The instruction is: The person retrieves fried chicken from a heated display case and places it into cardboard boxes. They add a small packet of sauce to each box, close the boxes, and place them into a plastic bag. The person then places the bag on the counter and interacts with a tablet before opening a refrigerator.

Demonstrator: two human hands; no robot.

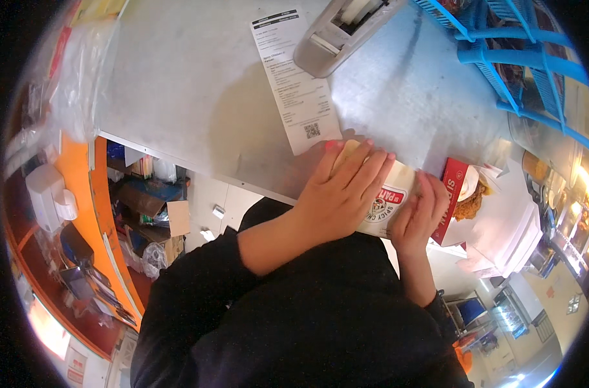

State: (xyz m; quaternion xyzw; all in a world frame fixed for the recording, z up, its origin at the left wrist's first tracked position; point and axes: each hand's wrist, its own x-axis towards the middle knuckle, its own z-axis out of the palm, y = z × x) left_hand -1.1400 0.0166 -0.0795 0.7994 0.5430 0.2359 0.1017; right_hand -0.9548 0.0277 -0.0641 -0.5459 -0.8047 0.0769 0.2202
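Pressed flat on the paper-wrapped food packet (388, 194) at the near edge of the table (197, 84) — left hand (336, 194) fingers spread open on top, right hand (420, 216) curled against its right side (just below the receipt (294, 77)); best kept firm and even.

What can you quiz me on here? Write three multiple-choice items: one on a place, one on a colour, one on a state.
1. Where does the printed receipt lie?
A. on the grey counter, beyond the hands
B. inside the basket
C. on the floor

2. What colour is the plastic basket at the upper right?
A. green
B. blue
C. white

3. How does the left hand meet the food box?
A. hovers clear of it
B. pinches one corner
C. lies flat across its top

Key:
1 A: the receipt rests on the counter above the left hand.
2 B: the basket is blue.
3 C: its fingers spread over the food box, while the right hand presses its side.
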